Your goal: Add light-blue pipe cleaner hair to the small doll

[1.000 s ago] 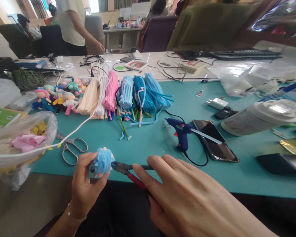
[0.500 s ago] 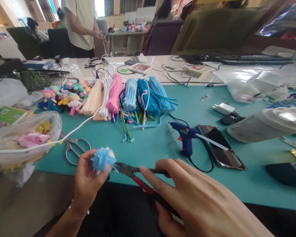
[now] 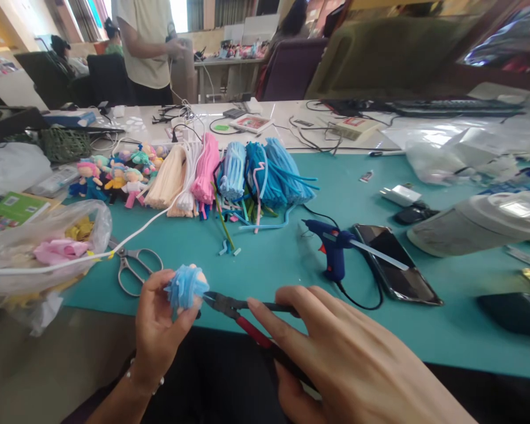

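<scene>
My left hand (image 3: 161,318) pinches a small doll head with light blue fuzzy hair (image 3: 185,287) above the mat's front edge. My right hand (image 3: 331,347) is wrapped round cutting pliers (image 3: 251,330) with red and black handles. The pliers' jaws touch or nearly touch the right side of the blue hair. Silver scissors (image 3: 136,268) lie on the green mat (image 3: 269,259) just behind my left hand. A blue glue gun (image 3: 333,247) with a clear stick rests farther right.
Bundles of fuzzy stems (image 3: 234,171) and small dolls (image 3: 110,176) stand at the back. A plastic bag (image 3: 88,218) is at left, crossed by a white cable. Phone (image 3: 397,265) and lidded cup (image 3: 472,224) are at right. A person (image 3: 145,47) stands beyond the table.
The doll head has turned or shifted slightly in my left hand, and the pliers have moved a little with my right hand. The standing person's hands have moved.
</scene>
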Motion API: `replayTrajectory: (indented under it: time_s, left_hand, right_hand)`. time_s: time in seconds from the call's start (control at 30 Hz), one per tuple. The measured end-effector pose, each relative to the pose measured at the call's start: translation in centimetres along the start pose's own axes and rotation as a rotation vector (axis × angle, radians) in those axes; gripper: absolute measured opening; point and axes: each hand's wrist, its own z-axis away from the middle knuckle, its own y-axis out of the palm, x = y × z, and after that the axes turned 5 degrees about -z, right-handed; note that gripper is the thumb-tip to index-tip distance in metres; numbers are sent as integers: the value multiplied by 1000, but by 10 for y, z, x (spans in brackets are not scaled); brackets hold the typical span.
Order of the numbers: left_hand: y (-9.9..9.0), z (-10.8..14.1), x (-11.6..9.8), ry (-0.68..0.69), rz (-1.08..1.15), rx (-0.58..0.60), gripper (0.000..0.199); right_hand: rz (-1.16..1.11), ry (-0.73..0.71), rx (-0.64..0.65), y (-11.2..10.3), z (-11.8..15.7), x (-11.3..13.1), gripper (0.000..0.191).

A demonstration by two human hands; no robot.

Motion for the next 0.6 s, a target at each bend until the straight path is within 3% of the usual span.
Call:
replayTrajectory:
  time_s: [0.4,0.5,0.6]
  left_hand:
    - [3,-4,-3,-61,75,55,48]
    - [2,-11,-4,-145,149,99,49]
    - [3,-19,-9,-302,273,40,47]
  right_hand:
    - [4,3,0,-2,-7,3,45]
    - [-44,35,-10,-3,-5,-2,43]
    - [-90,71,-54,-2,2,-8,47]
